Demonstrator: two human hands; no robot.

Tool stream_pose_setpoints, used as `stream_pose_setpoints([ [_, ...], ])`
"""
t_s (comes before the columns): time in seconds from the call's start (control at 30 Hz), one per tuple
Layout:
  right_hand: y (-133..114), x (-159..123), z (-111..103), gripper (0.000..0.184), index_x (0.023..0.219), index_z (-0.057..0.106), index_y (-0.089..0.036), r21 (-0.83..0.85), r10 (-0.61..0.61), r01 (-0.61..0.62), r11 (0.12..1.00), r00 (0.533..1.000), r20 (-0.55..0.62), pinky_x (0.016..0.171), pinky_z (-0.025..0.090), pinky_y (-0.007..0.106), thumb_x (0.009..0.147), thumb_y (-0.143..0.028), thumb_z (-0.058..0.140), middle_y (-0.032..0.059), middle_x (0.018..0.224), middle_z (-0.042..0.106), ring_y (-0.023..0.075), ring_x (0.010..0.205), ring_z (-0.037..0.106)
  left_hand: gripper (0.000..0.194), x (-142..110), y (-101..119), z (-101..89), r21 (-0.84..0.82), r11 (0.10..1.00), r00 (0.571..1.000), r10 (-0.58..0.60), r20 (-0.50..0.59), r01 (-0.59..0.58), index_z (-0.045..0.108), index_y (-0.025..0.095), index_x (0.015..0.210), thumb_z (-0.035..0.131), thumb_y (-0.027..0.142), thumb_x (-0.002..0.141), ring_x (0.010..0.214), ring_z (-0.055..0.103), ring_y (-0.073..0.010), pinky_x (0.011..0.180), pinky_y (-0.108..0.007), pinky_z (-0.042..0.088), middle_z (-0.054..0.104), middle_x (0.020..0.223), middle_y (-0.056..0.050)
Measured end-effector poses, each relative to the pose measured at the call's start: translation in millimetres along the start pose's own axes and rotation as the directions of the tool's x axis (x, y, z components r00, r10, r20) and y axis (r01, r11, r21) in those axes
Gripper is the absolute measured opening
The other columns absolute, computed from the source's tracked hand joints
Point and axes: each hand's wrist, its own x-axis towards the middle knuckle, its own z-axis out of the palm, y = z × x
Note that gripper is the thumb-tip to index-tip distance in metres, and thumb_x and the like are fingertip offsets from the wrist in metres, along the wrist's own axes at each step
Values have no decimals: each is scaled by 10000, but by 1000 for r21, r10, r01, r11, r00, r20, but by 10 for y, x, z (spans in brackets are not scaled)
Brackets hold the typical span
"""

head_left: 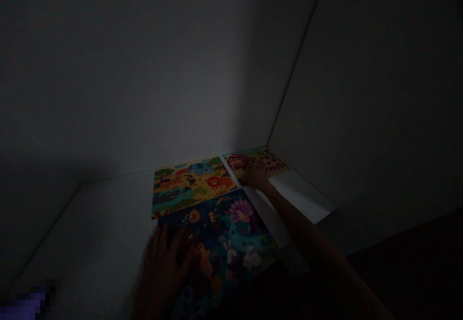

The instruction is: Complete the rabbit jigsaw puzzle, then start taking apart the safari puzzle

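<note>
My left hand (164,257) lies with its fingers spread over the left edge of a dark blue picture board (213,231), which shows a purple peacock and white rabbits. Farther off, my right hand (257,176) reaches onto a farm picture board (275,162) with a red barn. Its fingers look stretched out over the picture, though the dim light blurs them. A yellow picture board (193,185) with a lion and an elephant lies left of the farm one and behind the dark blue one.
The boards rest on a white surface (104,228) that meets a pale wall (162,69) at the back. Another wall (361,108) rises on the right, joining at a corner. A blurred purple patch (23,303) shows at lower left. The lighting is very dim.
</note>
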Motion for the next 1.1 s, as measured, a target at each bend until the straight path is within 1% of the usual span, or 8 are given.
stream_pose_setpoints([
  [0.07,-237,-514,182,757,1528,307,-102,13,-265,265,964,964,5,1192,84,555,928,-513,519,202,1604,253,380,1496,145,566,-2,41,-5,2,1000,999,-4,-40,4,613,175,1317,495,485,859,1430,328,-393,1124,-588,317,407,1522,-191],
  [0.17,-577,-1312,515,812,1558,257,-195,135,-574,567,813,818,20,1199,108,571,918,-665,427,146,1619,238,354,1499,168,524,0,70,-18,8,1000,998,1,-59,-1,612,167,1307,491,421,866,1431,336,-373,1134,-583,303,420,1518,-185],
  [0.2,-659,-1515,599,793,1564,239,-234,162,-615,604,781,788,24,1194,102,594,925,-677,396,127,1621,237,357,1499,167,511,2,62,-20,6,1000,999,6,-51,-6,612,173,1305,497,406,864,1427,347,-365,1133,-578,309,433,1511,-177],
  [0.3,-765,-1814,722,761,1562,244,-253,175,-614,599,781,789,42,1177,83,653,940,-681,343,119,1609,262,371,1493,183,478,12,12,-28,-29,999,999,38,-31,-39,628,193,1281,510,394,864,1394,405,-347,1126,-563,337,487,1476,-157],
  [0.47,-608,-1701,677,767,1559,253,-254,145,-605,593,792,793,63,1182,78,650,937,-700,311,111,1607,260,361,1495,175,412,13,20,-118,-157,986,992,29,-121,-48,690,219,1152,392,388,924,1282,537,-282,1111,-518,393,620,1342,-97],
  [0.63,-228,-1535,599,765,1563,236,-244,60,-574,571,819,816,69,1188,92,625,944,-682,337,129,1609,240,337,1499,180,405,-6,56,-188,-189,980,992,38,-119,-60,714,222,1092,393,391,912,1236,574,-261,1085,-471,438,676,1257,-78],
  [0.9,707,-1089,341,674,1548,281,-230,-74,-516,522,850,852,88,1213,136,531,974,-552,425,108,1595,306,267,1497,218,481,-12,-55,-12,-164,980,983,84,-163,-111,723,194,1087,332,414,912,1258,552,-300,1107,-520,397,650,1291,-118],
  [1.1,1506,-643,221,626,1514,373,-200,-12,-481,481,877,876,29,1216,187,479,976,-517,429,107,1579,350,246,1483,266,466,-5,-83,-6,-138,982,978,106,-179,-132,725,218,1071,336,420,912,1246,563,-289,1099,-500,412,664,1270,-98],
])
